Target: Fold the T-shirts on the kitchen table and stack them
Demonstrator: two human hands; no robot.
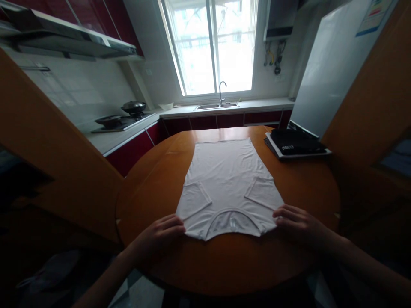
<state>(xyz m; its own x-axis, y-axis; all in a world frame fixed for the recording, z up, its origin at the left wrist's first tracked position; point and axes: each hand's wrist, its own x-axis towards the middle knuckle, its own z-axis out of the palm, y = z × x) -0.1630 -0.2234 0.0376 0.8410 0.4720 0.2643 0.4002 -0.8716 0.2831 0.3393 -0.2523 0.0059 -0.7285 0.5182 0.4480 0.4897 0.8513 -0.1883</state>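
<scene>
A white T-shirt (227,171) lies flat on the round wooden table (147,188), its neckline toward me and its hem toward the window. Both sleeves are turned inward over the body. My left hand (163,231) is closed on the shirt's left shoulder edge, fingers together at the fabric. At the opposite shoulder, my right hand (293,218) pinches the edge of the cloth between thumb and fingers.
A stack of folded dark and white clothes (295,143) rests at the table's back right. Beyond the table are a counter with a sink (218,105), a stove with pans (133,108) and a fridge (334,64).
</scene>
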